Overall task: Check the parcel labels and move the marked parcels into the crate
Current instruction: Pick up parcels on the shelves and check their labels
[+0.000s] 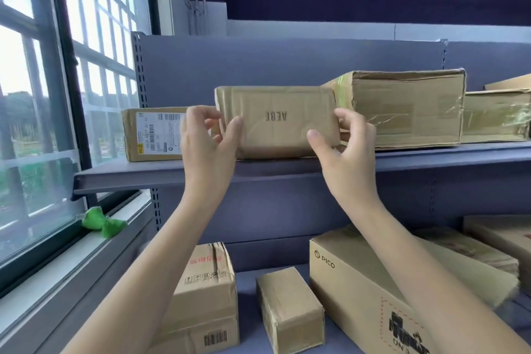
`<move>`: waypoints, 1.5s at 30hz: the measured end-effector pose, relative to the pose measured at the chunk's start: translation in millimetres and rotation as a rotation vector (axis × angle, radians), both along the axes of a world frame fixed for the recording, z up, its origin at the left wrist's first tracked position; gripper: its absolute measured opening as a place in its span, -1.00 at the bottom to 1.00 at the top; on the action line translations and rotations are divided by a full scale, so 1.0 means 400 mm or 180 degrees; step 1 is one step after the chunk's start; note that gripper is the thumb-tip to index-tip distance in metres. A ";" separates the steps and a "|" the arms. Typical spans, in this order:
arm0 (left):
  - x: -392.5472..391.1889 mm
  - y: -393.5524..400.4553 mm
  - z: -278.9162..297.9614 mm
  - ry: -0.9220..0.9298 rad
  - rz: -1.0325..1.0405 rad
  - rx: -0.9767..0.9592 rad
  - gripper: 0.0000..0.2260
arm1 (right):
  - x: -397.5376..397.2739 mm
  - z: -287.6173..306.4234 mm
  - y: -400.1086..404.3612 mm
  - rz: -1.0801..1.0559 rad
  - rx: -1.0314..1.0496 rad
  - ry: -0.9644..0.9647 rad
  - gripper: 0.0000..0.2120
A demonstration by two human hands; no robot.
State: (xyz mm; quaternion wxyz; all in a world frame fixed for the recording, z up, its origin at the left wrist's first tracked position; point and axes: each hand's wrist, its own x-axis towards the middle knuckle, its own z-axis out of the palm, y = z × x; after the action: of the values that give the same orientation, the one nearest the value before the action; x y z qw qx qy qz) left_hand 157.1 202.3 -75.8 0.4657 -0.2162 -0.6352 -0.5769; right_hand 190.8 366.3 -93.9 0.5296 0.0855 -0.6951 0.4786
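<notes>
A brown cardboard parcel (275, 121) with upside-down printed letters on its front stands on the upper shelf (431, 158), slightly tilted. My left hand (207, 138) holds its left end, thumb on the front face and fingers curled at the edge. My right hand (344, 144) holds its right end the same way, thumb on the front and fingers round the side. No label shows on the face turned to me. No crate is in view.
A parcel with a white barcode label (152, 132) lies to the left, and a large taped box (408, 106) and another box (497, 118) to the right. The lower shelf holds several boxes, among them a PICO carton (359, 282). A window is at the left.
</notes>
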 end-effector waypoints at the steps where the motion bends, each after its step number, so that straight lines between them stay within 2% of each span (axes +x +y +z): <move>1: -0.006 -0.010 0.001 -0.0132 -0.0124 -0.0028 -0.72 | 0.002 0.004 0.003 0.0157 -0.0068 -0.0096 -0.44; 4: -0.006 -0.028 0.010 -0.0593 -0.0613 -0.0319 -0.44 | -0.002 0.019 0.011 0.0655 -0.0100 -0.0504 -0.19; 6: -0.009 -0.034 0.009 -0.0654 -0.0614 -0.0536 -0.36 | -0.006 0.022 0.011 0.0649 0.0060 -0.0647 -0.19; 9: -0.014 -0.039 0.001 -0.0551 -0.0488 -0.0600 -0.35 | -0.013 0.013 0.003 0.0418 0.0192 -0.0516 -0.24; 11: -0.015 -0.041 -0.004 -0.0456 -0.0570 -0.0552 -0.37 | -0.011 0.004 -0.001 0.0395 0.0193 -0.0390 -0.26; 13: -0.010 -0.044 -0.008 -0.0319 -0.0903 -0.0388 -0.46 | -0.009 -0.003 0.000 0.0691 -0.0017 -0.0157 -0.36; 15: 0.002 -0.046 -0.007 -0.0189 -0.1506 -0.0021 -0.62 | -0.001 -0.002 0.000 0.1133 -0.0466 0.0055 -0.56; 16: 0.005 -0.045 -0.005 -0.0187 -0.1714 0.0192 -0.73 | 0.003 0.000 0.002 0.1261 -0.0591 0.0097 -0.60; 17: 0.007 -0.042 -0.005 -0.0232 -0.1815 0.0384 -0.81 | 0.005 0.001 0.003 0.1306 -0.0591 0.0092 -0.62; 19: 0.006 -0.033 -0.002 -0.0368 -0.1842 0.0704 -0.81 | 0.008 -0.008 0.000 0.1338 -0.0412 0.0119 -0.67; 22: 0.008 -0.027 -0.001 -0.0513 -0.1864 0.0708 -0.72 | 0.009 -0.029 -0.004 0.1473 -0.0224 0.0303 -0.55; 24: 0.011 -0.027 -0.006 -0.0500 -0.1796 0.0396 -0.85 | 0.010 -0.033 0.003 0.1525 -0.0197 0.0393 -0.51; 27: 0.014 -0.025 -0.013 -0.0415 -0.1650 0.0117 -0.85 | 0.002 -0.033 0.017 0.1494 -0.0230 0.0354 -0.50; 33: 0.023 -0.030 -0.024 -0.0142 -0.1504 0.0111 -0.83 | 0.004 -0.037 0.022 0.1640 -0.0233 0.0407 -0.53; 35: 0.025 -0.036 -0.040 0.0017 -0.1528 0.0087 -0.83 | 0.003 -0.034 0.029 0.1784 -0.0284 0.0323 -0.38; 38: 0.026 -0.048 -0.058 0.0252 -0.1524 -0.0004 -0.65 | 0.004 -0.027 0.049 0.2317 -0.0171 -0.0034 -0.01; 42: 0.036 -0.075 -0.054 -0.0050 -0.2011 -0.0041 -0.58 | 0.019 -0.044 0.067 0.2025 0.0289 0.0423 -0.04; 45: 0.047 -0.083 -0.046 -0.0624 -0.2411 0.0009 -0.33 | 0.023 -0.058 0.066 0.1787 0.0606 0.0531 -0.07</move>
State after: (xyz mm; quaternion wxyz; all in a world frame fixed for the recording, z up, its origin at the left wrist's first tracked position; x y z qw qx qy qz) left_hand 176.0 168.9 -94.1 0.1572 -0.3786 -0.5511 -0.7268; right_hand 200.1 392.6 -117.0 0.4215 0.3624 -0.6402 0.5302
